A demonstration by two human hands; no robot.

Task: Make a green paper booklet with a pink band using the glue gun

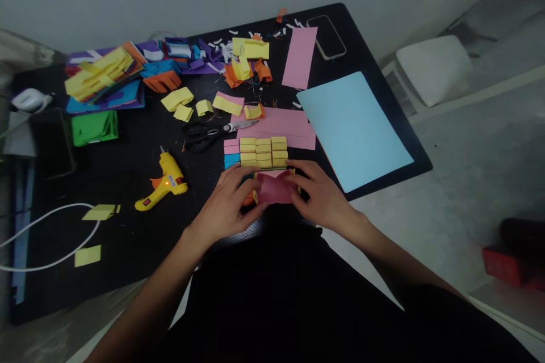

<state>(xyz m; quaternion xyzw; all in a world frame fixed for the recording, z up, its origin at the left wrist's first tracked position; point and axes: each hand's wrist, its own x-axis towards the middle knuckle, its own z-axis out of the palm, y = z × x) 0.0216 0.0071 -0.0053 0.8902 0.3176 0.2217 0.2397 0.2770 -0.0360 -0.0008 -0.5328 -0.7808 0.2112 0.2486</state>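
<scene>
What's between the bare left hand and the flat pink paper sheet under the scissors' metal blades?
In the head view, rows of small folded paper blocks, yellow, pink and blue, lie between them.

A black table (128,164) spans the frame's left and middle. On it lie a yellow glue gun (170,174) left of centre, a light-blue sheet (355,131) right of centre, green folded paper (94,127) at left and a block of folded paper pieces (264,147) at centre.

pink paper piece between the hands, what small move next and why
Perhaps ease the bent pink paper piece flatter: its upper edge dips in the middle, and the left hand and right hand are at its opposite ends.
</scene>
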